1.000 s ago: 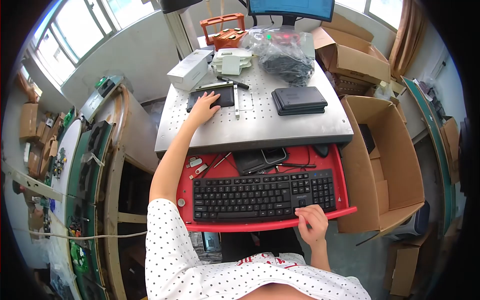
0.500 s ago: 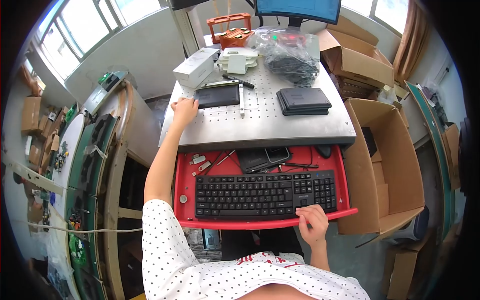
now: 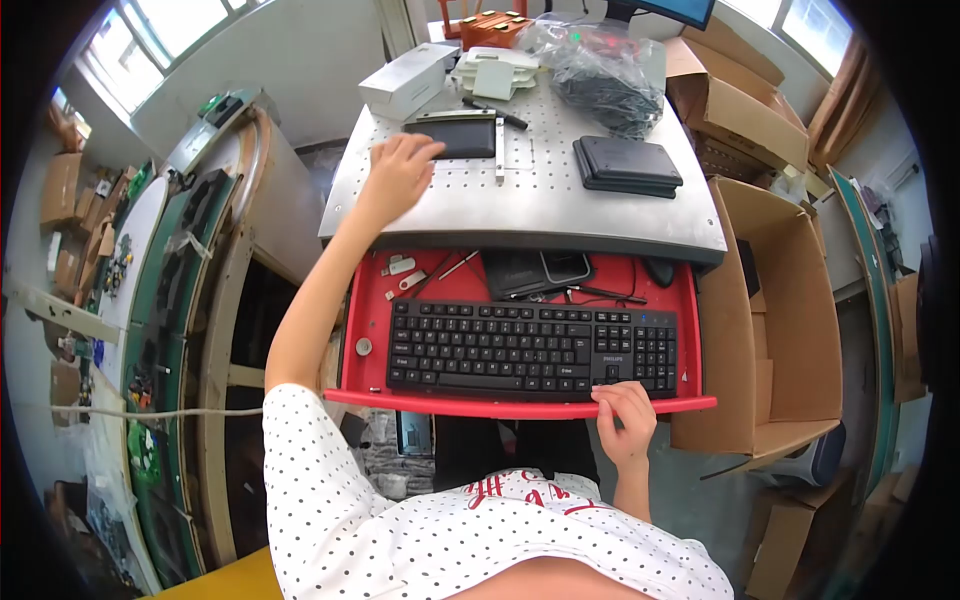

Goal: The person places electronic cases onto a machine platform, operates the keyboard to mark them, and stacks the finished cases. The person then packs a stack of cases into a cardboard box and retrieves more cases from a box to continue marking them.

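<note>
My left hand (image 3: pixel 402 176) is over the perforated metal worktop (image 3: pixel 450 215), at the left end of a flat black rectangular device (image 3: pixel 465 138). Its fingers are loosely bent and apart, with nothing seen in them; whether they touch the device I cannot tell. A metal corner stop (image 3: pixel 500 150) borders the device at the back and right. Below, my right hand (image 3: pixel 627 418) has its fingers bent over the front edge of the pulled-out red drawer (image 3: pixel 470 403), thumb in front. Right behind those fingertips lies a black keyboard (image 3: pixel 490 347).
Stacked black devices (image 3: pixel 628 166) lie on the right of the worktop. A white box (image 3: pixel 405 82), pale trays (image 3: pixel 495 75) and bagged dark items (image 3: pixel 605 90) stand behind. A cardboard box (image 3: pixel 770 320) flanks the right. USB sticks (image 3: pixel 400 265) and a mouse (image 3: pixel 658 271) lie in the drawer.
My left hand has shifted right along the device's left end, its fingers looser. My right hand stays at the drawer edge. The whole view has tilted, so the worktop sits higher.
</note>
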A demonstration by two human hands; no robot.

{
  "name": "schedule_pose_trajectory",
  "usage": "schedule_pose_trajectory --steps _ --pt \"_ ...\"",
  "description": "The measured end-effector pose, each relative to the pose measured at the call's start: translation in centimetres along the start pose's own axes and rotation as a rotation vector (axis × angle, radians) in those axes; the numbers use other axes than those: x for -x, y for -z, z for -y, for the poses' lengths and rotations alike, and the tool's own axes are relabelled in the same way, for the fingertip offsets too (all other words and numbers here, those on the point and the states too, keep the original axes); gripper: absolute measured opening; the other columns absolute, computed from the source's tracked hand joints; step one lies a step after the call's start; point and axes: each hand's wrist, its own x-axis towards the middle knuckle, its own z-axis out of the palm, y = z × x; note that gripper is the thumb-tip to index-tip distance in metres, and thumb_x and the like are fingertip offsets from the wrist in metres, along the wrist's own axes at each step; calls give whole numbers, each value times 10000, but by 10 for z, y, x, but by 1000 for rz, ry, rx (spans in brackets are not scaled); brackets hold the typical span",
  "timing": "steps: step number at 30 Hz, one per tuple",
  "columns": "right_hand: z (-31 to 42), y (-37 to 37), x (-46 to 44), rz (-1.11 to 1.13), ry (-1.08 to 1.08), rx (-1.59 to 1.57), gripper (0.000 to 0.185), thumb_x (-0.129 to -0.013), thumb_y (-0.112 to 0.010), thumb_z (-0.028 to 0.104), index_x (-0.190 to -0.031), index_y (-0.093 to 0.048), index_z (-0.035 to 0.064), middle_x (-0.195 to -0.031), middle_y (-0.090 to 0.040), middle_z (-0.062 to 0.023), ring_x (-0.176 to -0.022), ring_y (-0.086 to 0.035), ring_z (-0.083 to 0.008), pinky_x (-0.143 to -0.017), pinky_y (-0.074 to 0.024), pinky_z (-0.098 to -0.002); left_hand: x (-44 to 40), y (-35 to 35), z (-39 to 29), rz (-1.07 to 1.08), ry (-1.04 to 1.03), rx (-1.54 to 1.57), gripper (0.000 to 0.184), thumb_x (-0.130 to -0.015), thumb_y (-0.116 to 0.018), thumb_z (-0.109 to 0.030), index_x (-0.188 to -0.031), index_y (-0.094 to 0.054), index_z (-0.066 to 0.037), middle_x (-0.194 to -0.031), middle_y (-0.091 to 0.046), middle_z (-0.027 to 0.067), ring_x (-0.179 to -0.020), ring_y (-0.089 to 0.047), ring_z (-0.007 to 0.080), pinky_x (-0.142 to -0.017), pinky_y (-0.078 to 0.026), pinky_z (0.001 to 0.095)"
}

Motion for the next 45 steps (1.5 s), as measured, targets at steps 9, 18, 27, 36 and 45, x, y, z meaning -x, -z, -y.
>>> schedule_pose_trajectory --steps 9,18,27,36,45 --pt "6 -10 1 76 68 -106 96 -624 -590 -60 -706 -592 -12 -733 -617 -99 -645 -576 -235 -570 -465 -294 127 56 -104 220 302 225 260 -725 -567 -47 -981 -607 -69 -862 -495 81 -851 -466 251 -760 -368 362" --pt "23 -8 -1 107 134 -152 111 -602 -600 -52 -701 -596 -2 -719 -619 -87 -623 -576 -223 -530 -465 -285 156 47 -130 306 352 23 277 -765 -586 -172 -1035 -599 -111 -926 -481 65 -945 -425 246 -815 -326 386" --pt "26 -11 -1 131 166 -178 115 -592 -604 -43 -698 -598 2 -705 -617 -75 -617 -580 -217 -520 -469 -282 143 42 -132 305 178 -67 240 -725 -581 -172 -917 -599 -29 -946 -474 53 -978 -407 227 -847 -302 398" --pt "30 -13 -1 155 178 -206 119 -595 -602 -45 -703 -602 2 -704 -616 -68 -619 -583 -211 -527 -474 -278 129 50 -119 340 173 33 175 -724 -580 -156 -847 -632 -42 -875 -485 50 -927 -434 218 -802 -315 386" --pt "23 -25 8 224 124 -252 84 -625 -608 -39 -697 -596 3 -705 -615 -65 -625 -582 -207 -539 -472 -276 168 102 -187 -101 804 673 135 -793 -512 -41 -774 -638 3 -658 -535 68 -621 -512 177 -581 -391 291"
